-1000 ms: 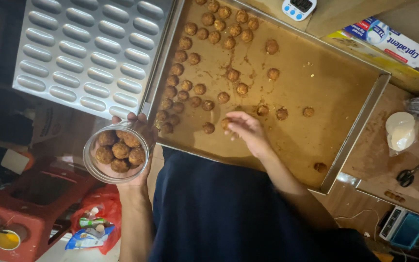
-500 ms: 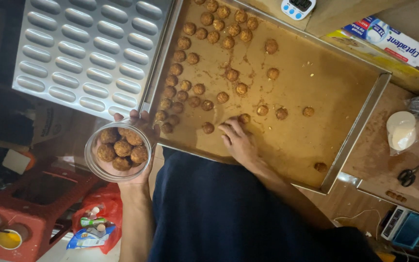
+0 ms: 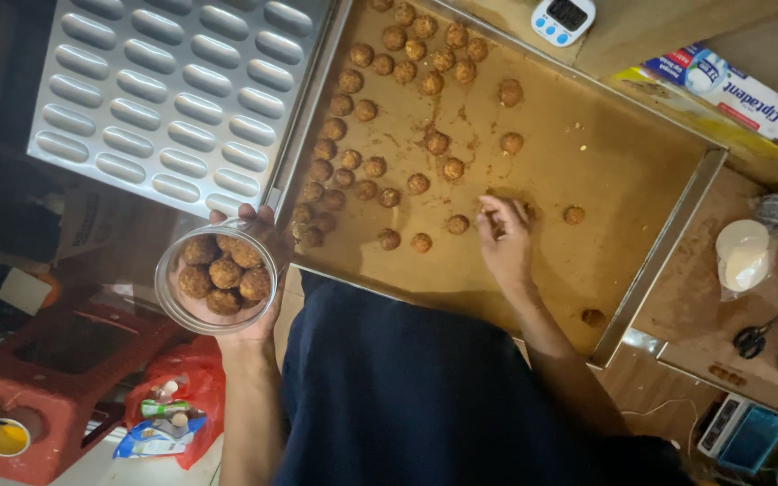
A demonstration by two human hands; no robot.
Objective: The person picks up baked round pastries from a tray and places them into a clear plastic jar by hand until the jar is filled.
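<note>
A clear round container (image 3: 217, 279) holding six brown balls is gripped by the left hand (image 3: 258, 306) just off the baking tray's (image 3: 668, 234) near-left corner. Over the tray's middle, the right hand (image 3: 503, 238) is pinched closed, seemingly on one ball, hidden.

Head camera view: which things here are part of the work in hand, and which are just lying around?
In use: left hand, clear cup of brown balls, right hand, baking tray, loose brown balls.
Lying about: moulded metal tray, timer, scissors, red stool.
</note>
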